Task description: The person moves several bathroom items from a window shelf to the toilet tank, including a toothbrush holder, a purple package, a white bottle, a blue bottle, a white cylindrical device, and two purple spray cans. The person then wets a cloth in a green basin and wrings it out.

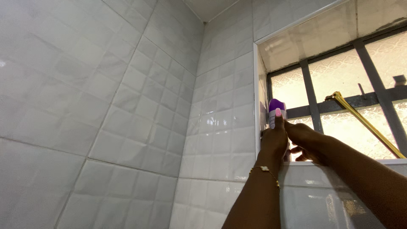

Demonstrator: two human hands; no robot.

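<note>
A spray can with a purple cap stands on the window sill, tucked into the left corner of the window recess. My left hand wraps around the can from the front, one pink-nailed finger lying up against its side. A thin gold bracelet circles that wrist. My right hand reaches in from the right and touches the can's lower part; its fingers are curled against it. Most of the can's body is hidden behind both hands.
White glossy tiles cover the wall on the left and below the sill. The window has frosted patterned glass behind dark metal bars. A gold-coloured rod slants down to the right across the window.
</note>
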